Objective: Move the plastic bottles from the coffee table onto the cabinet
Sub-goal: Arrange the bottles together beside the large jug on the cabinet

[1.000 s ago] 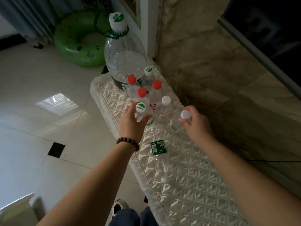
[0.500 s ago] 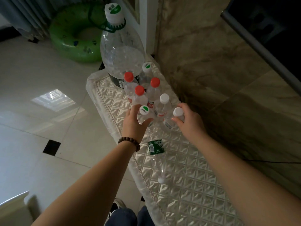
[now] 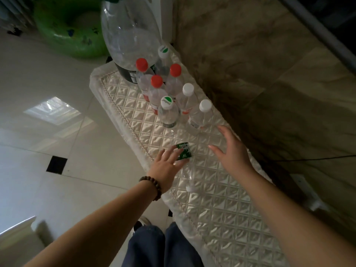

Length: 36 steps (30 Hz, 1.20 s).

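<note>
Bottles (image 3: pixel 168 112) clustered upright at cabinet's (image 3: pixel 221 205) far end beside wall, quilted top bare nearer, left hand (image 3: pixel 166 164) fingers spread over lying bottle (image 3: pixel 184 162), right hand (image 3: pixel 230 151) wide, empty.

Small bottles (image 3: pixel 167 110) stand packed cap to cap at the far end of the quilted cabinet top (image 3: pixel 221 209), with a big jug (image 3: pixel 131 35) closing off the space behind them. The marble wall (image 3: pixel 250 64) runs tight along the right edge. A clear bottle (image 3: pixel 185 170) lying flat with a green label (image 3: pixel 184 152) blocks the near middle; quilted surface nearer the person lies bare.
</note>
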Tool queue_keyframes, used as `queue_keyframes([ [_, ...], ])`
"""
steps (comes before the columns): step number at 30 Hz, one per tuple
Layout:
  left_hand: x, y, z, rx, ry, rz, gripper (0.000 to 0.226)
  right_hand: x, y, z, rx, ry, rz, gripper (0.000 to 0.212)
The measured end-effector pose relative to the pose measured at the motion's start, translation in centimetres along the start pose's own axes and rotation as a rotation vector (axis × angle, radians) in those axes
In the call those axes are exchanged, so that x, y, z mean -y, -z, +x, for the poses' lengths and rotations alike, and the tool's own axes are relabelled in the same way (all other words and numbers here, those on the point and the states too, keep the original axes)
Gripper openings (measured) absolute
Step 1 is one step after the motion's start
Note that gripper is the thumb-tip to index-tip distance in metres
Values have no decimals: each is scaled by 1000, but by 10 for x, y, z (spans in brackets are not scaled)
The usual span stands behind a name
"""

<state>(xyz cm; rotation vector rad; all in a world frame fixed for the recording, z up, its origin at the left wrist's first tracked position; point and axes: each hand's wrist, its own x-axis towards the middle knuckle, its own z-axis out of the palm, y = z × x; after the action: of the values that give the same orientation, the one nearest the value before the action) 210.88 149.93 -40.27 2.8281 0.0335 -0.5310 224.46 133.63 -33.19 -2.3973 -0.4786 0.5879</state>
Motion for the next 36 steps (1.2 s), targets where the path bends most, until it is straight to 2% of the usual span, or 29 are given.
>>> queue_keyframes([
  [2, -4, -11, 12, 132, -164, 189, 70, -6, -7, -4, 1, 3, 1, 62],
  [4, -7, -21, 24, 183, -281, 350, 70, -12, -13, -7, -5, -3, 1, 61],
  [8, -17, -27, 41, 159, -288, 403, 59, -18, -22, -10, -6, -5, 13, 59],
  [11, -21, -23, 38, 99, -199, 265, 58, -18, -19, -11, -12, 0, 20, 57],
  [14, -22, -15, 25, -130, -109, 92, 71, -16, -8, -11, -32, 3, 13, 57],
  [20, -24, 31, 7, -484, 211, -460, 66, 3, 14, 4, -27, -15, 20, 56],
  [22, -24, 45, 9, -555, 324, -600, 68, 12, 19, 12, -38, -12, 4, 57],
  [25, -26, 63, 16, -565, 452, -731, 71, 23, 24, 26, -30, 5, 13, 56],
  [28, -25, 71, 28, -549, 511, -760, 72, 32, 26, 38, -24, 24, 5, 57],
  [32, -23, 70, 41, -526, 585, -788, 71, 37, 22, 52, -34, 37, -7, 70],
  [36, -24, 63, 45, -528, 624, -818, 72, 34, 11, 64, 47, -17, 4, 79],
])
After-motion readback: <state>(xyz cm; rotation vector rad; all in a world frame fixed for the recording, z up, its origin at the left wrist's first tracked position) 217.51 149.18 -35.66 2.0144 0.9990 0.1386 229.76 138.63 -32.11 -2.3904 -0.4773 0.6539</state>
